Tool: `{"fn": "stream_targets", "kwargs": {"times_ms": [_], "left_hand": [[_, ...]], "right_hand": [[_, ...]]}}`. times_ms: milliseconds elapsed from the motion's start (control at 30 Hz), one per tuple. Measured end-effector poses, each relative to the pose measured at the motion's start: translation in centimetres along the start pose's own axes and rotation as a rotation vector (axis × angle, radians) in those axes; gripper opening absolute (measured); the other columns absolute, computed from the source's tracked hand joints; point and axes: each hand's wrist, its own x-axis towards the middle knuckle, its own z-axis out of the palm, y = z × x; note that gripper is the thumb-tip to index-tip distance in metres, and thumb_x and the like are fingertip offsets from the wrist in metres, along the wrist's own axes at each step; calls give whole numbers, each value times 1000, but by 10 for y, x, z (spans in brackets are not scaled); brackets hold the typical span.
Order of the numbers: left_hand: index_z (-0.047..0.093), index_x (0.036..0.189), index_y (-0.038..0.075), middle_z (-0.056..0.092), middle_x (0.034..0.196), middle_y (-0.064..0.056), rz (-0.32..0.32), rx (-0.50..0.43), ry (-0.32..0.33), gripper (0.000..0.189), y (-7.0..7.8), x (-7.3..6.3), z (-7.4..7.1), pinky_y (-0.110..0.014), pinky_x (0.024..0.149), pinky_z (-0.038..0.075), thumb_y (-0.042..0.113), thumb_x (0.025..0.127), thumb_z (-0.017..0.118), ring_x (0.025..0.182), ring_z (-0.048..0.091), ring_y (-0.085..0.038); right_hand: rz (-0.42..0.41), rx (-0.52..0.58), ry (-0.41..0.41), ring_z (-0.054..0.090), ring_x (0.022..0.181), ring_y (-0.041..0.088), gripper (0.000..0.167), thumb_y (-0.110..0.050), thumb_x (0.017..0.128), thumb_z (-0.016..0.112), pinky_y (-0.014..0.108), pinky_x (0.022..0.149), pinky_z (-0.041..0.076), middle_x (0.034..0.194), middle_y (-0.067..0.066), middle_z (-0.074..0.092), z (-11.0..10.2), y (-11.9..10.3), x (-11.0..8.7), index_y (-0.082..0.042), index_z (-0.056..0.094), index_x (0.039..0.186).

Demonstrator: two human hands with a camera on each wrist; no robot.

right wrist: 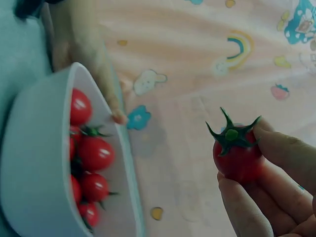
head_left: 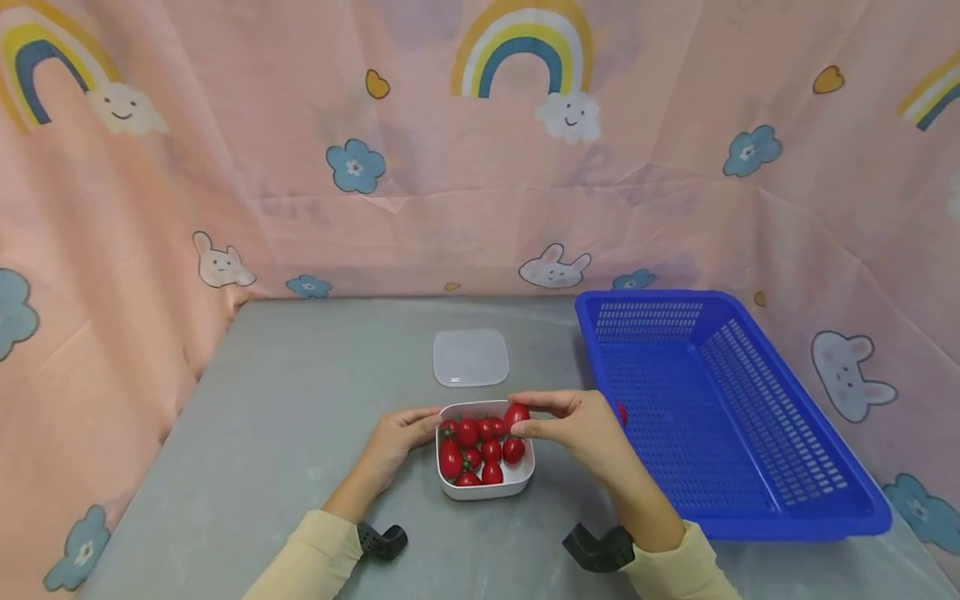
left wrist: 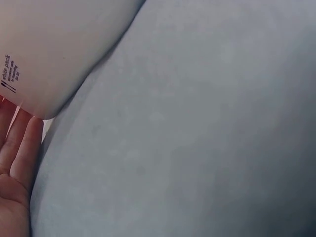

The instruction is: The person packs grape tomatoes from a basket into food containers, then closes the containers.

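A white plastic box (head_left: 487,492) of cherry tomatoes (head_left: 491,451) stands on the grey table, its printed side showing in the left wrist view. My left hand (head_left: 396,440) holds the box at its left side, a digit at the rim and other fingertips (left wrist: 33,129) against the outer wall. Between thumb and fingers, my right hand (head_left: 573,425) pinches a red cherry tomato (right wrist: 239,160) with a green star-shaped calyx, over the box's right back corner. Several tomatoes in the box carry green stems.
Behind the box lies a translucent lid (head_left: 471,358), flat on the table. A big blue slotted basket (head_left: 787,525) occupies the right side, with a bit of red (head_left: 622,414) at its left inner wall. Pink printed cloth (head_left: 420,225) hangs behind the table and at its sides.
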Motion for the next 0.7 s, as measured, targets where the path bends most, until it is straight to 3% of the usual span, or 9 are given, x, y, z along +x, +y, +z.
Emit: {"fn": "stream_targets", "kwargs": {"times_ms": [267,500,700], "left_hand": [[63,121,-13,76,107,-1,-9,-6,1,36,4,-1,1,-20,85,55,10,93,66,90,69,0],[64,121,-12,76,109,-4,-5,9,-2,37,2,0,0,-20,85,56,12,93,67,90,69,-1],[66,121,-10,76,109,-2,-3,19,5,36,1,-1,0,-20,85,55,13,93,68,91,69,-2]], "right_hand": [[18,56,50,64,119,27,33,-14,77,85,49,106,47,109,11,76,27,23,6,-4,77,107],[54,44,42,67,107,18,33,-14,74,88,32,93,55,104,10,77,39,40,12,-6,79,104],[48,3,23,65,110,21,32,-18,74,88,40,97,54,113,9,75,47,47,13,-9,79,104]]}}
